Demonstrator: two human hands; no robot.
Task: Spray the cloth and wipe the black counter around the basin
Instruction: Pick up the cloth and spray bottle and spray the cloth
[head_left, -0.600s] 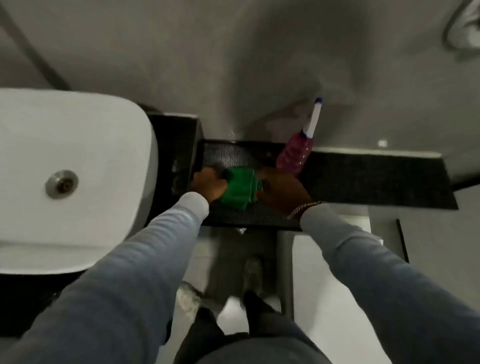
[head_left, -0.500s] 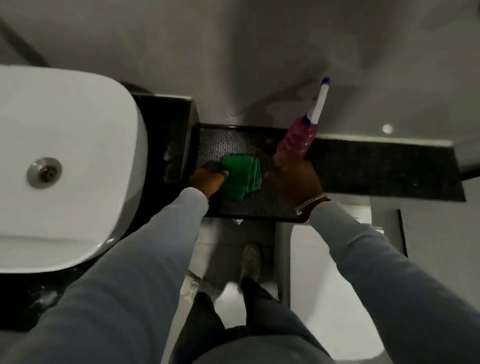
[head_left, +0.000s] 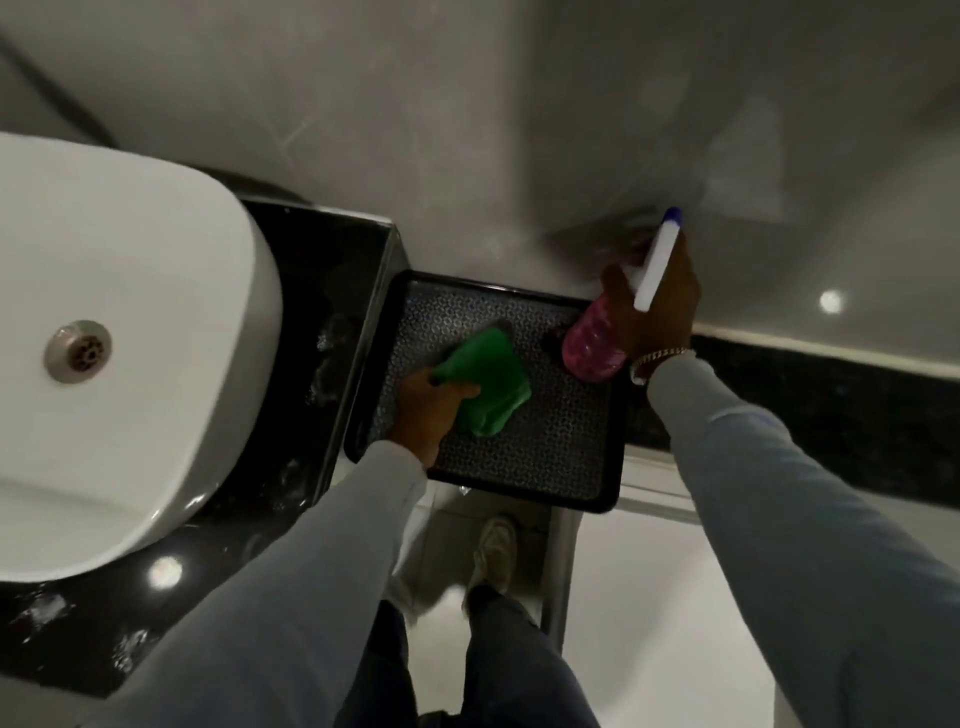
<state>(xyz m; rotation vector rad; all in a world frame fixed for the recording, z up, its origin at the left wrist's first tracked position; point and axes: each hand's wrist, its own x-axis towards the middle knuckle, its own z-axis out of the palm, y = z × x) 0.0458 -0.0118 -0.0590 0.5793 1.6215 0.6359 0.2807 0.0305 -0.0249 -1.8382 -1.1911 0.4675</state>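
A green cloth (head_left: 491, 382) lies bunched on a black patterned tray (head_left: 561, 447), and my left hand (head_left: 428, 408) grips its near left end. My right hand (head_left: 657, 306) is closed around a pink spray bottle (head_left: 592, 343) with a white, blue-tipped head, at the tray's far right corner. The bottle's base is at or just above the tray surface. The white basin (head_left: 130, 338) sits to the left on the glossy black counter (head_left: 311, 332), which shows wet smears beside the basin.
A lower black ledge (head_left: 810, 400) runs right along the grey wall. The tray overhangs the ledge's front edge. Below are the pale floor and my feet (head_left: 496, 553). The basin drain (head_left: 78, 351) is at far left.
My right hand left the cloth, closed on the spray bottle and moved it toward the tray's far right corner. My left hand stayed on the cloth. The camera view shifted.
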